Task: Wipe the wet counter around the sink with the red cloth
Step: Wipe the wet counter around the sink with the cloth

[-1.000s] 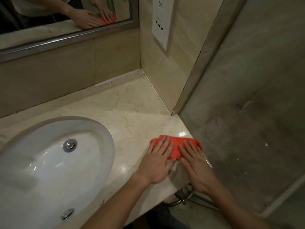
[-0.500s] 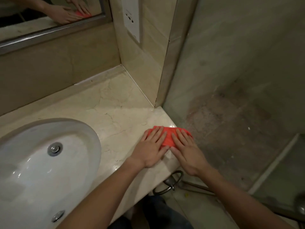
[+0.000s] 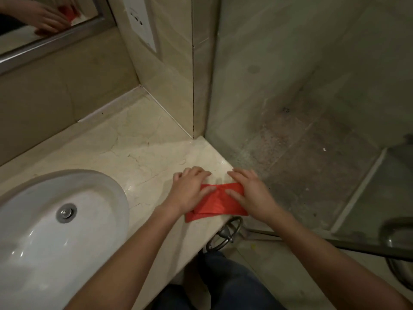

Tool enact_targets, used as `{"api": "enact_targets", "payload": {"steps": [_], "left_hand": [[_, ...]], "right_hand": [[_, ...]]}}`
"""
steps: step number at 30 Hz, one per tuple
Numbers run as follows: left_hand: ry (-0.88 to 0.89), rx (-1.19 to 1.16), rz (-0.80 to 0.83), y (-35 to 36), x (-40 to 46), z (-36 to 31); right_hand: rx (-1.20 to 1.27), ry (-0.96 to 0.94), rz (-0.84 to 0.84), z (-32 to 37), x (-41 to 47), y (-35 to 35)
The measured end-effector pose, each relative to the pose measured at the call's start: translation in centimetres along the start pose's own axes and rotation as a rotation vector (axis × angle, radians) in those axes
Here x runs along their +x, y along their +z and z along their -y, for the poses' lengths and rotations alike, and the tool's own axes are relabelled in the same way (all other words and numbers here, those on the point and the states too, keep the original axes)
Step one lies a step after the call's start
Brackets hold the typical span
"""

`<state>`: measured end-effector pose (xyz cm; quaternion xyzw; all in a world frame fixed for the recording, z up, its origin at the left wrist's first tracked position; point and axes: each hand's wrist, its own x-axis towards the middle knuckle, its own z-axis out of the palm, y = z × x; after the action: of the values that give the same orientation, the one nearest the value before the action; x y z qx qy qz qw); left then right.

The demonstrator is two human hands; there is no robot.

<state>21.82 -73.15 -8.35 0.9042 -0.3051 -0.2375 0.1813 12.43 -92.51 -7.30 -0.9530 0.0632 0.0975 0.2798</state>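
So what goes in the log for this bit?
step: wiping counter | left hand: on red cloth | right hand: on cloth | spot: right of sink

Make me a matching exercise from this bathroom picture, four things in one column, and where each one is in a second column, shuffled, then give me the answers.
Things:
1. red cloth
2. sink
3. wall socket
4. mirror

Places:
A. set into the counter, left of the hands
B. top left corner, above the back wall tiles
C. near the counter's front edge, under both hands
D. on the side wall, above the counter's back corner

Pairs: 1-C, 2-A, 3-D, 4-B
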Motion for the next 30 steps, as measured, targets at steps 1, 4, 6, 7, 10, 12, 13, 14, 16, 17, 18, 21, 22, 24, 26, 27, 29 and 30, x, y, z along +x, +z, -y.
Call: {"api": "enact_targets", "payload": {"steps": [1,4,6,7,10,12,13,14,16,17,18,21,22,24,26,27,29,30], "left_hand": [[-0.018,0.014,0.031,-0.2,0.6,0.3],[-0.062,0.015,0.103,0.1,0.5,0.9],[-0.046,-0.033,0.073,0.6,-0.3,1.3],[-0.011,-0.046,0.058,0.8,-0.7,1.4],[0.076,-0.138,0.064,0.3,-1.6,1.6],[0.068,-0.217,0.026,-0.9,-1.6,1.6],[0.053,-0.216,-0.039,-1.7,-1.6,1.5],[0.05,-0.192,-0.13,-2.6,-1.5,1.5],[0.081,-0.109,-0.332,-4.3,-1.4,1.2],[0.11,-0.059,-0.408,-4.9,-1.4,1.1],[0.142,-0.014,-0.448,-5.2,-1.6,1.1],[0.226,0.096,-0.309,-3.6,-3.3,1.8],[0.25,0.111,-0.23,-2.4,-4.3,2.2],[0.289,0.1,-0.186,0.2,-6.6,3.0],[0.263,0.068,-0.268,2.0,-7.4,3.3],[0.239,0.067,-0.302,2.5,-7.0,3.1],[0.2,0.11,-0.257,3.2,-5.1,2.3],[0.173,0.14,-0.19,3.4,-4.1,1.8]], "right_hand": [[-0.026,0.013,0.017,0.2,0.6,0.0],[-0.115,0.08,0.105,0.1,1.4,0.7],[-0.107,0.12,0.127,-0.3,1.3,1.0],[-0.071,0.135,0.14,-0.6,1.1,1.0],[0.076,0.13,0.181,-0.6,0.5,0.6],[0.225,0.123,0.11,-0.2,0.5,-0.3],[0.294,0.109,0.04,0.1,0.6,-0.9],[0.336,0.082,-0.047,0.4,0.9,-1.6],[0.28,-0.041,-0.229,1.1,1.5,-2.8],[0.213,-0.124,-0.293,1.3,1.7,-3.0],[0.145,-0.192,-0.317,1.3,1.8,-2.8],[-0.017,-0.227,-0.167,0.5,0.5,-0.6],[-0.05,-0.228,-0.108,0.2,-0.6,0.4],[-0.074,-0.231,-0.114,-0.1,-3.0,2.3],[-0.081,-0.182,-0.211,0.3,-4.2,3.7],[-0.092,-0.143,-0.228,0.8,-4.0,4.0],[-0.132,-0.077,-0.134,2.0,-2.8,4.3],[-0.157,-0.048,-0.057,2.5,-2.1,4.5]]}}
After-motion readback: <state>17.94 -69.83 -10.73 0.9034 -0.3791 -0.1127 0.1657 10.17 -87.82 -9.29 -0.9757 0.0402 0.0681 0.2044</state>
